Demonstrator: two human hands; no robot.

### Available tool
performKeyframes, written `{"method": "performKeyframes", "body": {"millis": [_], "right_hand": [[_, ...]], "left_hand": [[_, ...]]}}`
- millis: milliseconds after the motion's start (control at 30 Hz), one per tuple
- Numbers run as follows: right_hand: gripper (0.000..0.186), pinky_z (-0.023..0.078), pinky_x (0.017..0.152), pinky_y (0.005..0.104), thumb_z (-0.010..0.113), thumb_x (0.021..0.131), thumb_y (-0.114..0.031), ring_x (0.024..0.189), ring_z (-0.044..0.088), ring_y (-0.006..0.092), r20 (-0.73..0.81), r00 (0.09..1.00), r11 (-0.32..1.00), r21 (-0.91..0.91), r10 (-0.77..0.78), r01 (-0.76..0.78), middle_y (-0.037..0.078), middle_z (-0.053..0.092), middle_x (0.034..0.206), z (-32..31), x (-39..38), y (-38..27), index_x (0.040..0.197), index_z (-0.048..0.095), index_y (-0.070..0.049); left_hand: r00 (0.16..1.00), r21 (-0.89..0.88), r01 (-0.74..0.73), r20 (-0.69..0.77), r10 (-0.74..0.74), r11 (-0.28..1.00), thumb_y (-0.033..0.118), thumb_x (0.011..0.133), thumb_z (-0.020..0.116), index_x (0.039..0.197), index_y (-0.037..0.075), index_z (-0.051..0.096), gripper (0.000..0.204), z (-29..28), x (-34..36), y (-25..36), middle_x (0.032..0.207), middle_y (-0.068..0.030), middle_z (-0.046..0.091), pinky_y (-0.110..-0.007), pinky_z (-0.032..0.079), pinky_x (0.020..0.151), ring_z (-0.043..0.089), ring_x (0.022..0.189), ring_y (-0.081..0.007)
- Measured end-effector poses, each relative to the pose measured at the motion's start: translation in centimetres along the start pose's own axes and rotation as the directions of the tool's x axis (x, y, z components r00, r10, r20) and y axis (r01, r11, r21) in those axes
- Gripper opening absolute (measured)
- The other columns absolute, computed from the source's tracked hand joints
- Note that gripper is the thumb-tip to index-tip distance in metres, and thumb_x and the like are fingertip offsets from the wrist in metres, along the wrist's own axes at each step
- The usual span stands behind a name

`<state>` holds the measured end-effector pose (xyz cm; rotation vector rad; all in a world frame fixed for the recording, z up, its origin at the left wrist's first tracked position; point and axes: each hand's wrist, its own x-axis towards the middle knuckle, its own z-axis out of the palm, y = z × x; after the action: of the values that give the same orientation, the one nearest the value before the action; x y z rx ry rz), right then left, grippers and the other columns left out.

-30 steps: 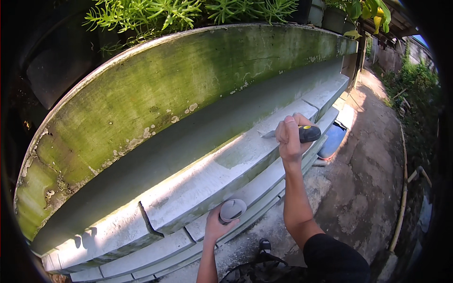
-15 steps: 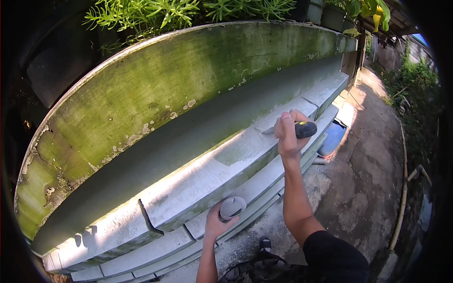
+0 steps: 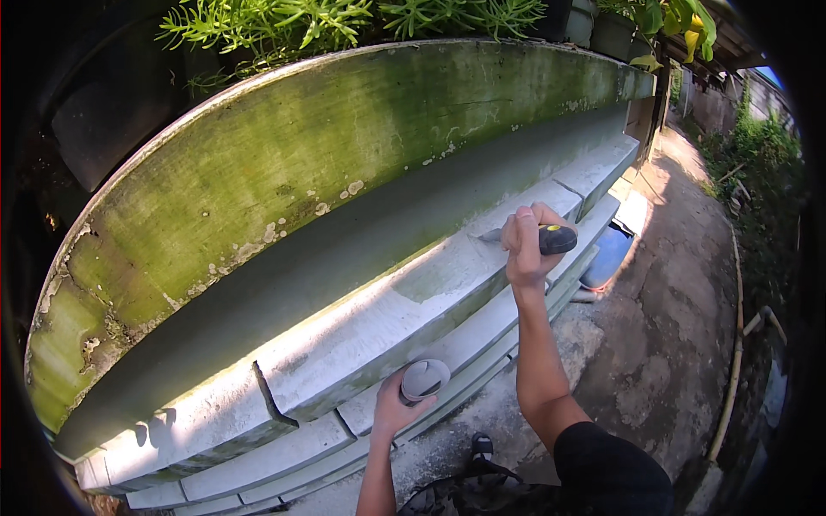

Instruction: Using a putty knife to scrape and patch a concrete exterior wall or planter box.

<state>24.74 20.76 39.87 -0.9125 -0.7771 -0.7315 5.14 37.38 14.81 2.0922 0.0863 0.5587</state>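
My right hand [image 3: 528,243] is closed around the black handle [image 3: 557,239] of a putty knife, which has a yellow spot on it. Its metal blade [image 3: 490,235] rests low against the top of a pale ledge [image 3: 370,314], near the inner edge. A darker grey, damp-looking patch [image 3: 434,279] lies on the ledge beside the blade. Lower down, my left hand [image 3: 396,406] wraps round a small grey cup [image 3: 425,378], held in front of the ledge. Something grey is inside the cup; I cannot make out exactly what.
Behind the ledge rises a green-stained wall [image 3: 284,163] with plants [image 3: 292,21] above it. More pale slabs [image 3: 275,460] lie below the ledge, with dark gaps between some. To the right are a blue container [image 3: 607,256], a dirt path [image 3: 680,318] and a thin pole [image 3: 737,344].
Both hands keep their grips and stay almost in place. The putty knife's blade has shifted only very slightly on the ledge.
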Motion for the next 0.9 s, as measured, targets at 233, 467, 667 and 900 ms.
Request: {"method": "performKeyframes", "body": {"millis": [233, 467, 667, 900], "right_hand": [[0.041, 0.024, 0.04, 0.0249, 0.053, 0.091, -0.003, 0.04, 0.033, 0.0049, -0.012, 0.997, 0.979, 0.192, 0.072, -0.068, -0.002, 0.036, 0.047, -0.9, -0.2, -1.0, 0.057, 0.031, -0.009], [0.04, 0.026, 0.041, 0.0258, 0.056, 0.09, -0.004, 0.041, 0.035, 0.0064, 0.016, 0.997, 0.976, 0.201, 0.081, -0.082, -0.001, 0.037, 0.047, -0.9, -0.8, -1.5, 0.058, 0.032, -0.008], [0.039, 0.025, 0.04, 0.026, 0.052, 0.092, -0.004, 0.04, 0.029, 0.0053, -0.018, 0.998, 0.921, 0.386, 0.063, -0.051, -0.004, 0.033, 0.048, -1.3, -1.0, -2.7, 0.061, 0.03, -0.01], [0.037, 0.024, 0.039, 0.0256, 0.054, 0.093, -0.005, 0.039, 0.03, 0.0051, -0.044, 0.998, 0.946, 0.324, 0.039, -0.022, -0.003, 0.034, 0.047, -0.6, -0.5, -3.2, 0.062, 0.034, -0.009]], "left_hand": [[0.999, -0.007, 0.049, 0.012, -0.049, 0.999, 0.037, 0.066, 0.088, 0.124, 0.002, 0.062, 0.072, 0.0, -0.3, 0.4, 0.117, -0.0203, 0.067, -0.044, 0.049, 0.096, 0.064, 0.108, -0.0369], [1.0, 0.004, 0.026, -0.007, -0.026, 1.0, 0.038, 0.067, 0.087, 0.126, 0.003, 0.061, 0.073, 0.2, -0.7, -0.7, 0.118, -0.0207, 0.067, -0.044, 0.049, 0.096, 0.063, 0.11, -0.038], [0.999, 0.023, 0.041, -0.022, -0.041, 0.999, 0.036, 0.067, 0.087, 0.126, 0.002, 0.061, 0.073, -0.5, 0.1, -0.5, 0.118, -0.0216, 0.066, -0.044, 0.049, 0.096, 0.063, 0.11, -0.0381], [0.999, 0.046, 0.036, -0.017, -0.035, 0.998, 0.037, 0.067, 0.088, 0.125, 0.002, 0.061, 0.072, -0.3, -0.3, 0.0, 0.116, -0.0218, 0.067, -0.043, 0.049, 0.096, 0.064, 0.108, -0.0377]]}}
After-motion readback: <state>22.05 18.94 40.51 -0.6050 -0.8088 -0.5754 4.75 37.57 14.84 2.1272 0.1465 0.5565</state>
